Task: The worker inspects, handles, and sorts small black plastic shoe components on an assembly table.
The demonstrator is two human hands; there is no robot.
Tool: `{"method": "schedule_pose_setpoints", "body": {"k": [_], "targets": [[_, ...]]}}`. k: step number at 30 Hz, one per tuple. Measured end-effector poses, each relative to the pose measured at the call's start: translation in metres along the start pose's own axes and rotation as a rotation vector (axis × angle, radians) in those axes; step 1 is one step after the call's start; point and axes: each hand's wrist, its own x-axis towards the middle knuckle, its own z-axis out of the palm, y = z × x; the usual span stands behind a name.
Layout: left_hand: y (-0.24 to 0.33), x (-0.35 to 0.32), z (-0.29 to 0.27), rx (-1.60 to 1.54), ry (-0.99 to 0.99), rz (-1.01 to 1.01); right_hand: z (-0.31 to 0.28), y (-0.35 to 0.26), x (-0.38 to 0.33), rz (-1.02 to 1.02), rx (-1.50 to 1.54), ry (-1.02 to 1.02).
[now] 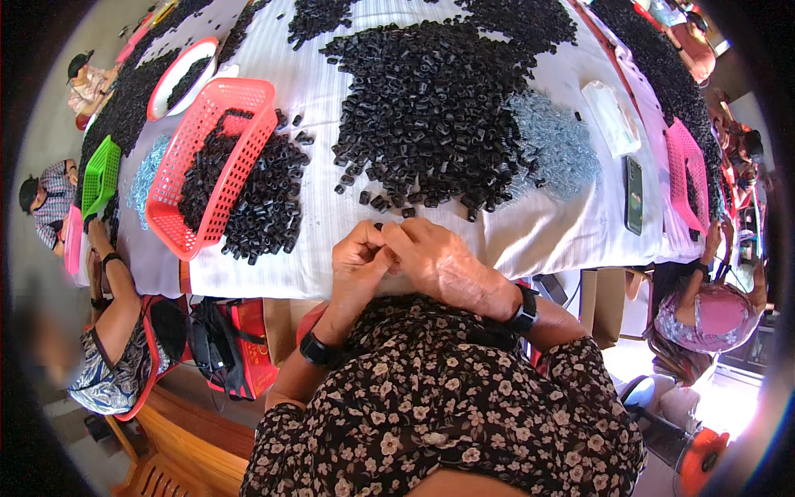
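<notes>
Black plastic pieces (431, 108) sit in a big heap on the white tablecloth (331, 99), right past both hands. Left hand (358, 261) and right hand (437, 263) are pressed together at the table edge, fingers pinched shut on something tiny, can't tell what. Red basket (217, 161) lies tipped to the left, phone (634, 195) on the right.

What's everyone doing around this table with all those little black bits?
A person in a flowered dress sits at the edge of a table covered with a white cloth. The left hand and right hand are pressed together at the table's edge, fingers pinched around something too small to make out. Just beyond them lies a big pile of small black pieces, with a patch of small silvery pieces beside it. A red basket on the left holds more black pieces. Other people sit along both sides.
</notes>
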Motion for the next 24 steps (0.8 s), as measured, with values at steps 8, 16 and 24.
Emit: {"method": "schedule_pose_setpoints", "body": {"k": [8,16,24], "targets": [[-0.021,-0.002,-0.004,0.006,0.038,-0.048,0.01,0.005,-0.004,-0.103,-0.169,0.02],[-0.024,0.0,0.001,-0.047,0.123,-0.095,0.021,0.014,-0.006,-0.108,-0.142,0.052],[-0.013,0.01,0.008,0.013,0.095,-0.063,0.016,0.022,-0.011,-0.001,0.119,0.167]]}}
